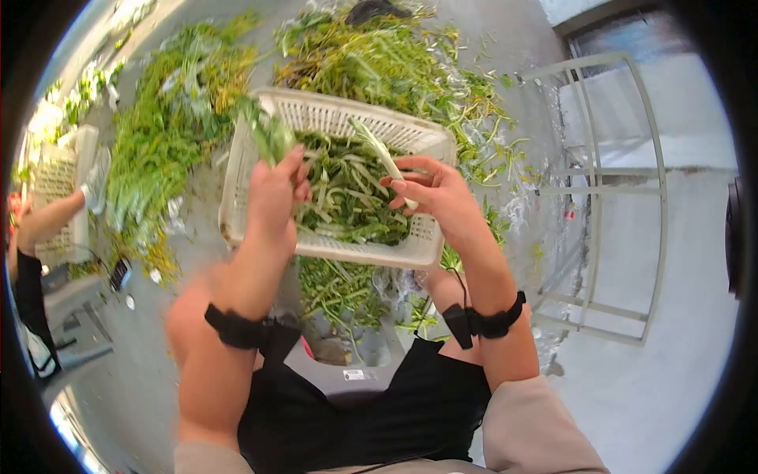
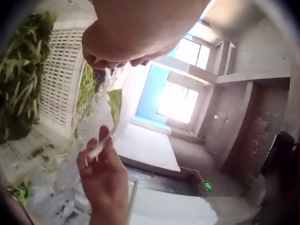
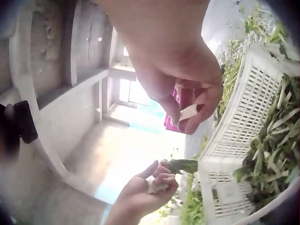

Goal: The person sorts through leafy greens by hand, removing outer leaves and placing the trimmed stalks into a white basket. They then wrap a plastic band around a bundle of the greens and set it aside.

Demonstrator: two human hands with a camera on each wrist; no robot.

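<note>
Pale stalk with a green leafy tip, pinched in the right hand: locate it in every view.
Head: pale stalk centre, over the white plastic lattice basket.
Left wrist: stalk lower left, basket above-left of it.
Right wrist: stalk's white end right of centre, basket at right.

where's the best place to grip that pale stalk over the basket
Pinch the pale stalk at its whitish lower end, from the right, as the right hand does: that end looks stiff, while the leafy top slants up and away over the basket.
</note>
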